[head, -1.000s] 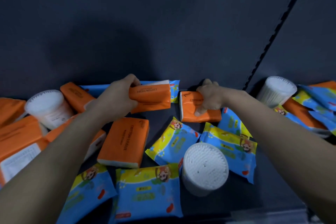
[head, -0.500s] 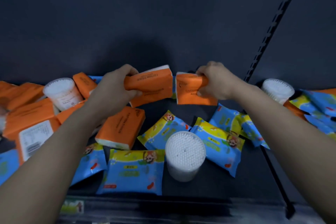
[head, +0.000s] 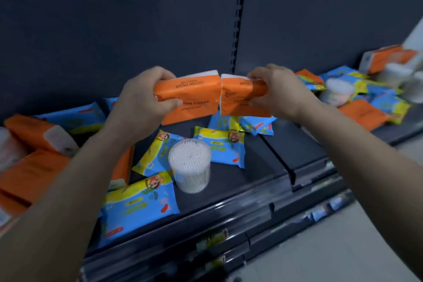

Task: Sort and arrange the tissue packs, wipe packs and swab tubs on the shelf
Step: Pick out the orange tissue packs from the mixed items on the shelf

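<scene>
- Still heaped at far left: orange tissue packs (head: 34, 174), overlapping and blurred, one tilted with its white end outward.
- Behind that heap, against the dark back panel (head: 114, 30): a blue wipe pack (head: 75, 118), lying flat.
- Left hand (head: 142, 101) wrapped round the left end of a Cotton Tissue pack (head: 194, 96), fingers over the top, thumb on the printed face; raised well clear of the shelf (head: 240, 186), higher than half a second ago.
- Beneath it, on the shelf: a clear cotton swab tub (head: 190, 165), upright, just behind the nearest wipe pack (head: 139, 206) at the front lip; two more wipe packs (head: 219, 147) flat on either side of the tub and behind it.
- Butted end to end against the first pack: a second tissue pack (head: 238, 102), lifted off the shelf, where it lay a second ago; earlier gap between the two now closed, white top edges level.
- Directly behind the join: the slotted upright (head: 238, 18) between two bays.
- Right hand (head: 281, 91) gripping the second pack's right end, fingers curled over the top.
- Farther right, more of the next bay in view than before: another swab tub (head: 338, 91), blurred; a flat orange pack (head: 361, 114) beside it; blue wipe packs around them; a far tissue pack (head: 386, 57) at the back.
</scene>
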